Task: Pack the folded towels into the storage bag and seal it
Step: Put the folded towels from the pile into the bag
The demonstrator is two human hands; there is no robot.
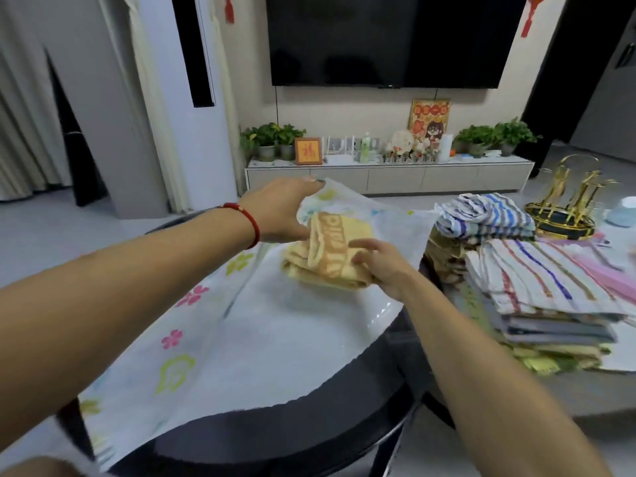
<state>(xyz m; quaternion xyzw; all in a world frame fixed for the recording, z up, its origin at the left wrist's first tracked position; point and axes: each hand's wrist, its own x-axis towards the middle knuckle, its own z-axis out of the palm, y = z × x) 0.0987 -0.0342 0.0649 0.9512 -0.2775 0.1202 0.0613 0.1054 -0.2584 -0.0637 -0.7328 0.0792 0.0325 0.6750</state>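
A round dark table [361,425] is seen carrying the work, and across it is spread the storage bag [261,339], a large translucent sheet printed with flowers, its mouth turned away from the person. To the right a stack of folded towels [550,304] is piled, striped ones on top, with a gold rack [568,208] just behind; these are judged not yet packed. At the bag mouth a folded yellow towel [327,256] is being fed in, its far end already under the raised upper layer and its near end outside. The upper layer is lifted by the left hand [282,215], whose grip is closed on the bag's edge, a red bracelet [246,218] being worn at that wrist. The towel's near end is held by the right hand [382,266], fingers curled onto it in a loose hold. For this step to go well, the mouth should be kept lifted high and wide while the towel is pushed flat toward the bag's closed end, so that the fold is not dragged open and room is left for the rest; the slick film may bunch under the towel if it is not kept taut. Beyond the table lie a pale tiled floor, a low cabinet [389,173] bearing plants and ornaments, and a wall-mounted television [389,39]
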